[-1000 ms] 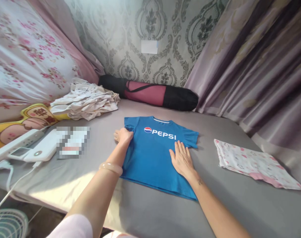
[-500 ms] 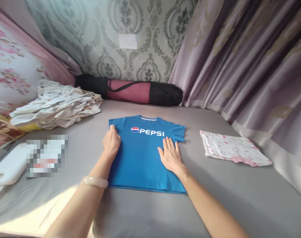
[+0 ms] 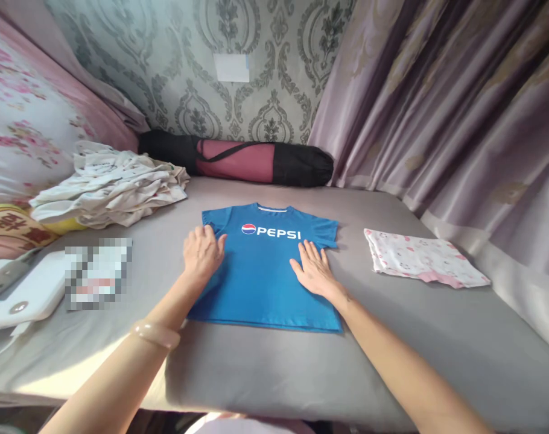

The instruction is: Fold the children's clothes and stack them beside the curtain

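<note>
A blue T-shirt with a Pepsi logo (image 3: 265, 277) lies flat, front up, on a grey bed sheet (image 3: 279, 374). My left hand (image 3: 203, 252) rests on the shirt's left edge just below the sleeve, fingers stretched out and together. My right hand (image 3: 314, 271) lies flat on the shirt's right side under the other sleeve, fingers spread. Neither hand holds anything. A pale bangle (image 3: 155, 334) sits on my left wrist.
A folded white cloth with pink print (image 3: 422, 258) lies to the right. A heap of cream clothes (image 3: 111, 187) sits at the back left, a black and maroon roll bag (image 3: 238, 160) against the wall. White devices (image 3: 25, 295) lie at the left. Curtains hang on the right.
My left hand let go of the left sleeve, slid down and flattened on the shirt's edge. The right hand stayed flat. The view shifted right and closer.
</note>
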`<control>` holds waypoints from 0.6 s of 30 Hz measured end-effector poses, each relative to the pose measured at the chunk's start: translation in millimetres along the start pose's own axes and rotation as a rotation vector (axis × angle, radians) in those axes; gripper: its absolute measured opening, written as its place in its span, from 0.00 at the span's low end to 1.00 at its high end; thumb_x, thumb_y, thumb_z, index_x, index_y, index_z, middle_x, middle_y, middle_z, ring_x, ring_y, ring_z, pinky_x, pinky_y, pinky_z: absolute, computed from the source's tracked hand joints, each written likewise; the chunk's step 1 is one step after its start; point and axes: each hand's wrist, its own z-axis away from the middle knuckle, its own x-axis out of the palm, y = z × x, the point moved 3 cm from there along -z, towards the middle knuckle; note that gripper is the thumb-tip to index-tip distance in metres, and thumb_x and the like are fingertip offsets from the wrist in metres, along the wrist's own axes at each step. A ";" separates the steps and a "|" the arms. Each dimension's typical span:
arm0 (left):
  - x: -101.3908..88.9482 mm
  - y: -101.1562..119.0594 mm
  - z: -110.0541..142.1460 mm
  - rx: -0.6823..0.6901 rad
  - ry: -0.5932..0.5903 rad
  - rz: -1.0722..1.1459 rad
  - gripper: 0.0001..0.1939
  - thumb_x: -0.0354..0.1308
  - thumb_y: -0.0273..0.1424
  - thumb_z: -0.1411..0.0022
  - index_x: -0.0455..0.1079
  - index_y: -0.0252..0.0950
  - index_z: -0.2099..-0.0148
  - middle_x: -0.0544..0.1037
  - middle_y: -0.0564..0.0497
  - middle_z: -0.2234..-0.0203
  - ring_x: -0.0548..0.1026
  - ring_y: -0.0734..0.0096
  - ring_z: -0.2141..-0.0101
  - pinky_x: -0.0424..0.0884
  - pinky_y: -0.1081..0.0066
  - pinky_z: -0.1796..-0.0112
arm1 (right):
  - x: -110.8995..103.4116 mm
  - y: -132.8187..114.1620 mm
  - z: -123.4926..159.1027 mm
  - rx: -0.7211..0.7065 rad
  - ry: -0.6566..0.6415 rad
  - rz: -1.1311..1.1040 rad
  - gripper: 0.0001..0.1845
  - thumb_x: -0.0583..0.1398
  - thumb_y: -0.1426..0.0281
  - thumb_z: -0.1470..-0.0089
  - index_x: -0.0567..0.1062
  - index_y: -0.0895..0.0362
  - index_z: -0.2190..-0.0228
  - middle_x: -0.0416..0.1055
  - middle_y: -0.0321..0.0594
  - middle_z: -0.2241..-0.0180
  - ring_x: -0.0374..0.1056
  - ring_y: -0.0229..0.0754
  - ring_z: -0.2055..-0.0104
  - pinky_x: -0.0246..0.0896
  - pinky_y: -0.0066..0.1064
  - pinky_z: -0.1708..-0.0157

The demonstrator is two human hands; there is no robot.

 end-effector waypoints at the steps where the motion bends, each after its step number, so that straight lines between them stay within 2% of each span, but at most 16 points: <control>1: 0.4 5.7 9.7 0.110 -0.042 0.040 0.26 0.40 0.43 0.31 0.66 0.27 0.48 0.71 0.30 0.50 0.68 0.46 0.47 0.64 0.54 0.49 | -1.1 0.2 1.2 -0.007 -0.021 -0.004 0.38 0.39 0.54 0.35 0.46 0.66 0.34 0.35 0.51 0.31 0.31 0.50 0.30 0.27 0.50 0.34; 3: 6.6 16.2 33.2 0.356 -0.164 0.130 0.26 0.40 0.45 0.31 0.65 0.31 0.44 0.69 0.35 0.45 0.65 0.51 0.43 0.61 0.56 0.44 | -2.7 -0.2 7.4 -0.021 -0.033 0.004 0.38 0.40 0.53 0.35 0.46 0.65 0.34 0.35 0.51 0.31 0.30 0.51 0.30 0.27 0.52 0.34; 5: 15.6 17.7 55.4 0.479 -0.229 0.170 0.30 0.41 0.48 0.32 0.62 0.32 0.38 0.63 0.38 0.39 0.58 0.52 0.37 0.56 0.55 0.40 | -3.1 -1.2 19.5 -0.042 -0.022 0.017 0.37 0.41 0.53 0.35 0.47 0.64 0.34 0.35 0.50 0.31 0.31 0.51 0.30 0.27 0.52 0.34; 7: 23.4 9.5 70.3 0.493 -0.226 0.176 0.33 0.40 0.50 0.32 0.58 0.33 0.35 0.59 0.39 0.36 0.54 0.53 0.36 0.52 0.54 0.38 | -2.7 -1.5 36.7 -0.077 -0.009 0.019 0.37 0.41 0.54 0.35 0.47 0.63 0.34 0.37 0.50 0.31 0.32 0.50 0.30 0.29 0.51 0.34; 10: 27.2 -11.4 81.3 0.521 -0.185 0.172 0.33 0.38 0.49 0.31 0.56 0.34 0.33 0.57 0.41 0.35 0.53 0.56 0.35 0.52 0.54 0.38 | -2.5 1.4 66.6 -0.143 0.016 0.003 0.35 0.40 0.54 0.34 0.50 0.62 0.34 0.39 0.48 0.32 0.35 0.47 0.30 0.34 0.48 0.34; 13: 24.1 -32.9 88.1 0.575 -0.159 0.153 0.32 0.37 0.48 0.30 0.55 0.35 0.33 0.58 0.42 0.35 0.53 0.58 0.35 0.52 0.54 0.38 | -2.1 6.6 95.7 -0.222 0.038 0.004 0.32 0.40 0.57 0.33 0.51 0.60 0.34 0.42 0.46 0.32 0.37 0.45 0.30 0.39 0.47 0.34; 18: 14.3 -62.2 101.8 0.658 -0.162 0.153 0.30 0.36 0.45 0.29 0.51 0.37 0.31 0.58 0.45 0.35 0.53 0.62 0.35 0.52 0.57 0.38 | -6.1 16.4 138.0 -0.270 0.059 0.018 0.30 0.43 0.61 0.33 0.47 0.57 0.34 0.44 0.43 0.32 0.38 0.42 0.31 0.41 0.46 0.33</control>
